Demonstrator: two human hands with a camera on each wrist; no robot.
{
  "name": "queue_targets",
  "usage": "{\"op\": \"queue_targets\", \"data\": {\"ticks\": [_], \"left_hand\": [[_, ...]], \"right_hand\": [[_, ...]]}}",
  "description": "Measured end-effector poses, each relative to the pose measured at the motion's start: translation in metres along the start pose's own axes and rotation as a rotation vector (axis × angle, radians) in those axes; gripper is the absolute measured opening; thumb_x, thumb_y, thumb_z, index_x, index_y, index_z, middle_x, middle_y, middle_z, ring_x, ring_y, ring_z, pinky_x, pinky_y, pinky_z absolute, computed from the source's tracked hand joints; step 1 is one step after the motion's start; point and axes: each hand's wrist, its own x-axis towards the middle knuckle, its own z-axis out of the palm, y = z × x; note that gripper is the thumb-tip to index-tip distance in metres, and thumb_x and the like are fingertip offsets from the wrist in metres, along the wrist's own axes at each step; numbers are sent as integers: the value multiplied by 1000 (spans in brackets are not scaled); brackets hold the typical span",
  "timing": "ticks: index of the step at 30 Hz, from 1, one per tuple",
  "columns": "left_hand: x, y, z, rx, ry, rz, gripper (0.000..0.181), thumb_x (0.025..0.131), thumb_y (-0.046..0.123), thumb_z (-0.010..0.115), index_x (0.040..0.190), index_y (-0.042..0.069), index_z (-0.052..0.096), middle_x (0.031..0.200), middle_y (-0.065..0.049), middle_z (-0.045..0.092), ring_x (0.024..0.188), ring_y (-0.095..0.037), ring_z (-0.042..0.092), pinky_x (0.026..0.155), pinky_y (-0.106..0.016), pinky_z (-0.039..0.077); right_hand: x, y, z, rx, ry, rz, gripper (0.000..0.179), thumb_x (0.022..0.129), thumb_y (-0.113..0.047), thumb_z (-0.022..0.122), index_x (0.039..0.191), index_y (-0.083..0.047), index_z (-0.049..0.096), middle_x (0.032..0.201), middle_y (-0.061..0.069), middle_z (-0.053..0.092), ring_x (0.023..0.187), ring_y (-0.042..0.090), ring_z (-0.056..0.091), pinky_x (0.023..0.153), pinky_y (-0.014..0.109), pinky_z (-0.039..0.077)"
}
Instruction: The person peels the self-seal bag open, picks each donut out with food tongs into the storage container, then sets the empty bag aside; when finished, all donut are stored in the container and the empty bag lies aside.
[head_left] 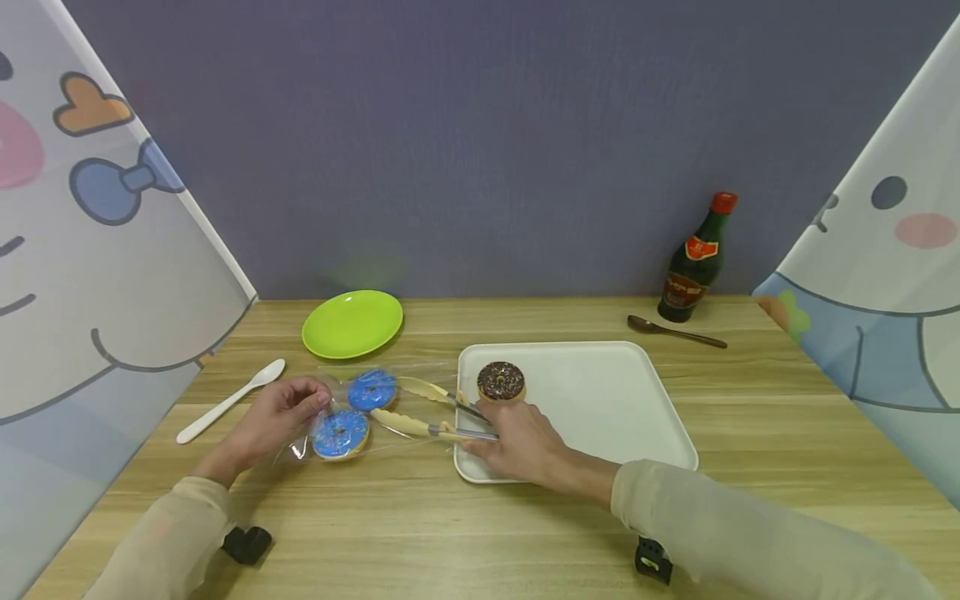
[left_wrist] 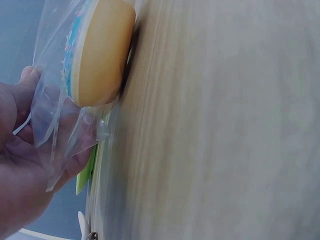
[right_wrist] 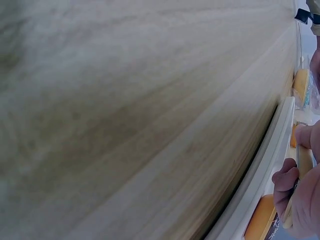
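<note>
A clear plastic bag [head_left: 298, 448] lies on the wooden table with two blue-frosted donuts in it, the back one [head_left: 372, 390] and the front one [head_left: 341, 434]. My left hand [head_left: 281, 414] pinches the bag's left end; in the left wrist view, the plastic [left_wrist: 47, 112] hangs over its fingers beside a donut's tan side [left_wrist: 102, 55]. My right hand [head_left: 521, 442] grips metal tongs with cream tips [head_left: 405, 422] over the tray's left edge. The spread tips overlap the bag, close to the blue donuts. A chocolate-frosted donut [head_left: 501, 381] sits on the white tray [head_left: 600, 400], just beyond my right hand.
A green plate [head_left: 352, 325] stands behind the bag, and a white spoon [head_left: 228, 403] lies left of my left hand. At the back right are a dark bottle [head_left: 692, 267] with a red cap and a dark brown spoon [head_left: 675, 332]. A wall [head_left: 495, 150] closes off the back.
</note>
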Motion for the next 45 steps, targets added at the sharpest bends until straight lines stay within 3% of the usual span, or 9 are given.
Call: {"op": "queue_targets", "data": {"ticks": [10, 17, 24, 33, 45], "left_hand": [[0, 1, 0, 2, 20, -10, 16, 97, 9, 55, 95, -5, 61, 84, -10, 60, 74, -12, 53, 64, -24, 47], [-1, 2, 0, 31, 28, -44, 17, 97, 11, 55, 96, -5, 61, 85, -11, 60, 75, -13, 53, 65, -25, 47], [-2, 4, 1, 17, 34, -24, 16, 97, 9, 54, 95, -6, 61, 84, -13, 60, 72, -12, 53, 62, -25, 48], [-2, 3, 0, 11, 30, -34, 17, 97, 10, 54, 96, -6, 61, 83, -13, 59, 71, -12, 52, 60, -26, 47], [-3, 4, 0, -4, 23, -56, 20, 98, 11, 54, 97, -8, 59, 84, -13, 58, 71, -13, 52, 60, -26, 48]], "right_hand": [[-5, 4, -5, 6, 56, -27, 51, 79, -35, 76, 114, 1, 65, 96, 13, 69, 71, 16, 61, 58, 35, 51], [-12, 7, -11, 35, 73, -28, 48, 78, -32, 77, 113, -2, 67, 90, 6, 70, 65, 11, 56, 56, 30, 47], [-29, 14, -18, 55, 69, -45, 43, 79, -31, 76, 110, -1, 68, 89, 4, 69, 66, 10, 56, 56, 26, 45], [-52, 22, -32, 38, 73, -18, 45, 80, -31, 75, 112, 0, 67, 102, 7, 69, 86, 15, 64, 70, 33, 51], [-78, 36, -43, -7, 160, -64, 49, 77, -28, 79, 112, 3, 66, 104, 12, 68, 92, 24, 65, 75, 37, 52]]}}
